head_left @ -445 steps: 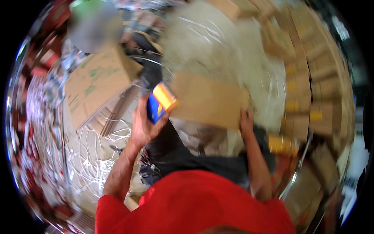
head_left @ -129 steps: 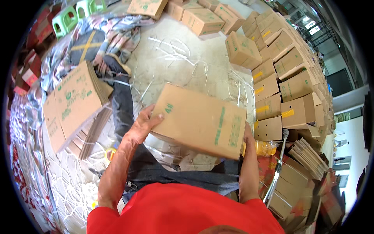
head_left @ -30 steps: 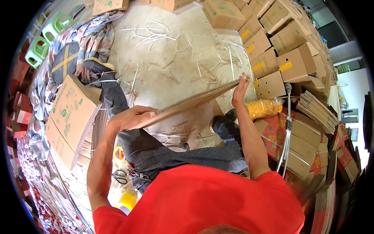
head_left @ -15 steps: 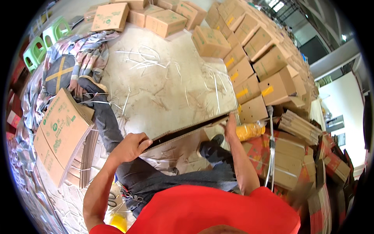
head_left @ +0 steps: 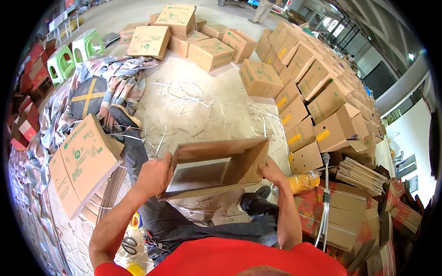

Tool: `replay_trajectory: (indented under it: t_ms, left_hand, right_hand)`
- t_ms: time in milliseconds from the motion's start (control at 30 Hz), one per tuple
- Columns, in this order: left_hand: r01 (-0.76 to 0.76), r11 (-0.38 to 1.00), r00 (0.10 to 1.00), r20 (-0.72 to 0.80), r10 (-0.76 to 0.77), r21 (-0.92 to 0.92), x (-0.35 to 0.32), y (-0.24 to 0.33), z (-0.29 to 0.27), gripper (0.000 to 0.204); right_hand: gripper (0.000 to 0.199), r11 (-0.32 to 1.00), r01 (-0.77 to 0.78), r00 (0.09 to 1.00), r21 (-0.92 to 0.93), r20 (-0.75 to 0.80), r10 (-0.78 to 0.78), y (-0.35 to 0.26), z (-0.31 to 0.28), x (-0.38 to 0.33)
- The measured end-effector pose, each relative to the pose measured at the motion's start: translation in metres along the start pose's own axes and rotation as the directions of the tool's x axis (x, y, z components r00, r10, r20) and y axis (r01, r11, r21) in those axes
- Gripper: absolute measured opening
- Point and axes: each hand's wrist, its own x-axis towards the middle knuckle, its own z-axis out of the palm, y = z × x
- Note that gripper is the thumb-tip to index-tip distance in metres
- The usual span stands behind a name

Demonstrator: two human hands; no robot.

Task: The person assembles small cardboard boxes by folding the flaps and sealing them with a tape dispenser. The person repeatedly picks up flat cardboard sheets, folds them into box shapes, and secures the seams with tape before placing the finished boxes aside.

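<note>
A brown cardboard box (head_left: 245, 162) is held up in front of my body, spread into a rectangular frame. Floor shows through it, so the far end is open too. My left hand (head_left: 155, 175) grips its left edge, fingers closed round the cardboard. At the right side, my right hand (head_left: 272, 171) pinches the edge of the box. Left of my leg leans a stack of flattened cardboard boxes (head_left: 87, 154) with green print. Black-handled scissors (head_left: 129, 245) lie by my left thigh.
Closed cartons (head_left: 212, 54) stand at the back, and a tall wall of cartons (head_left: 317, 101) rises on the right. White straps (head_left: 186, 94) litter the floor. Green stools (head_left: 61, 64) stand far left. A yellow tape bundle (head_left: 304, 182) and a metal pole (head_left: 325, 198) are near my right arm.
The flat, folded cardboard has opened out into a box frame between my hands. Both hands keep hold of it; the left has moved slightly. The whole view has shifted, showing more background.
</note>
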Motion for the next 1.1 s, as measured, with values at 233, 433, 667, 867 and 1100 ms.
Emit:
replay_trajectory:
  t_ms: [233, 433, 667, 867, 1100]
  left_hand:
    - [0.109, 0.987, 0.953, -0.27, -0.137, -0.117, 0.038, -0.035, 0.042, 0.038]
    - [0.301, 0.953, 0.928, -0.224, -0.299, -0.022, 0.071, -0.026, 0.047, 0.046]
    - [0.155, 0.98, 0.981, -0.133, -0.138, 0.125, 0.094, -0.005, 0.088, 0.049]
    - [0.151, 0.957, 0.942, 0.328, -0.063, -0.248, 0.088, -0.003, 0.07, 0.068]
    - [-0.047, 0.95, 0.905, 0.389, 0.171, -0.308, 0.063, 0.032, 0.022, 0.054]
  right_hand:
    - [0.048, 0.853, 0.098, 0.991, -0.512, -0.024, -0.128, -0.03, 0.027, 0.019]
    - [0.05, 0.636, -0.009, 0.999, -0.771, -0.04, -0.034, -0.062, 0.086, 0.047]
    - [0.061, 0.753, 0.189, 0.978, -0.631, 0.187, -0.089, -0.015, 0.088, 0.094]
    - [0.037, 0.964, -0.263, 0.855, 0.045, 0.474, 0.212, -0.018, 0.063, 0.103]
    - [0.053, 0.83, -0.308, 0.869, 0.466, 0.492, 0.047, 0.029, 0.045, 0.094]
